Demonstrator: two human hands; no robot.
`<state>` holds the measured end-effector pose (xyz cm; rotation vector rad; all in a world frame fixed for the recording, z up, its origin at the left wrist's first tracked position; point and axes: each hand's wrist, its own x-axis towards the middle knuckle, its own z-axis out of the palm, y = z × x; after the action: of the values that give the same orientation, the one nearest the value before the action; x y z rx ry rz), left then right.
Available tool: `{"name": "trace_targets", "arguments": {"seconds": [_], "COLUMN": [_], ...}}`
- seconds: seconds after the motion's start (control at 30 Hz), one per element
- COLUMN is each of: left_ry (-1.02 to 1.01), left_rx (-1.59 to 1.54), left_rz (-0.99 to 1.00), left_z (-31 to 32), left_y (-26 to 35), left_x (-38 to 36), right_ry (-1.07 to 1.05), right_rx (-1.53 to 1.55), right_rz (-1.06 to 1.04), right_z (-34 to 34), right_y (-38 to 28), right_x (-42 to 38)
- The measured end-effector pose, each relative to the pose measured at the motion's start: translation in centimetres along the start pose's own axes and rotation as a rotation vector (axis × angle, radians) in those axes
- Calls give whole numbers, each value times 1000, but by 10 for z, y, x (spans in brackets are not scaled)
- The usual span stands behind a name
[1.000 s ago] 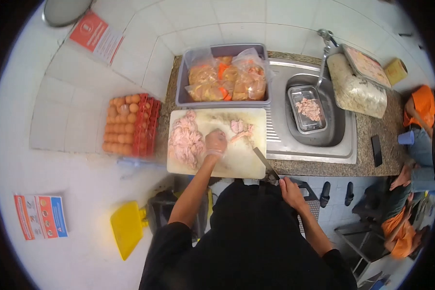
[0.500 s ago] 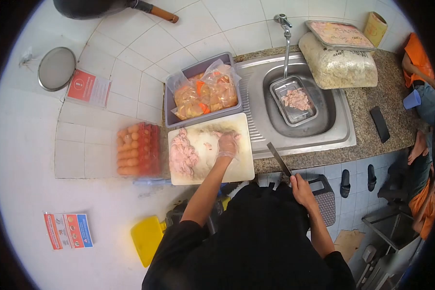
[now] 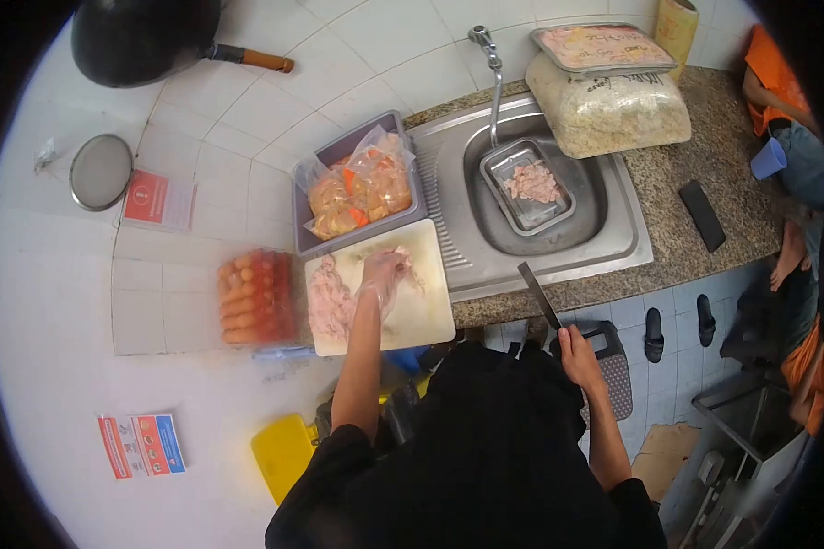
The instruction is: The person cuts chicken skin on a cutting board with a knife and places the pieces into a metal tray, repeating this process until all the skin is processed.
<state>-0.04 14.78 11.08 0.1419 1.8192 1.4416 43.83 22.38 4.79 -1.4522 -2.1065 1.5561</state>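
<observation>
**Gathering raw meat on the board, knife held off to the side**

From where I sit, my left hand (image 3: pixel 382 272), in a thin clear glove, is down on the cutting board (image 3: pixel 426 316) with its fingers curled over a few pale pink meat scraps (image 3: pixel 410 267) near the board's far edge. I judge it a loose gathering hold rather than a firm clench, though the glove blurs the fingers too much to be sure. A larger heap of cut meat (image 3: pixel 328 302) lies on the left part of the board, just beside that hand.

My right hand (image 3: pixel 577 352) is closed tight round the handle of a knife (image 3: pixel 540 297), blade pointing up and away, over the edge of the counter (image 3: pixel 696 165) and well apart from the board.

To do this step well, I would sweep the scraps with flat fingers toward the heap, keeping them on the board (the surface looks wet, so pieces may slide). The knife should stay where it is, tip away from the gloved hand, until the meat is settled.

Behind the board sits a grey tub (image 3: pixel 304 197) of bagged food; in the sink (image 3: pixel 613 242) a metal tray (image 3: pixel 558 212) holds more meat. A stack of eggs (image 3: pixel 252 297) stands left of the board.
</observation>
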Motion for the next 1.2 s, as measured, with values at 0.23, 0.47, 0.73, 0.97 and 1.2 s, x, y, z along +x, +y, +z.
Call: {"name": "trace_targets", "arguments": {"seconds": [0.23, 0.47, 0.73, 0.97, 1.2], "left_ry": [-251, 47, 592, 567, 116], "left_rx": [209, 918, 1463, 1376, 275], "left_rz": [105, 561, 485, 301, 103], "left_z": [186, 212, 21, -34, 61], "left_y": [23, -45, -77, -107, -50], "left_x": [37, 82, 44, 109, 70], "right_ry": [165, 64, 50, 34, 140], "right_rx": [10, 20, 50, 93, 131], "right_rz": [-20, 67, 227, 109, 58], "right_z": [-14, -31, -39, -49, -50], "right_y": [16, 26, 35, 19, 41], "right_x": [-14, -31, -14, 10, 0]}}
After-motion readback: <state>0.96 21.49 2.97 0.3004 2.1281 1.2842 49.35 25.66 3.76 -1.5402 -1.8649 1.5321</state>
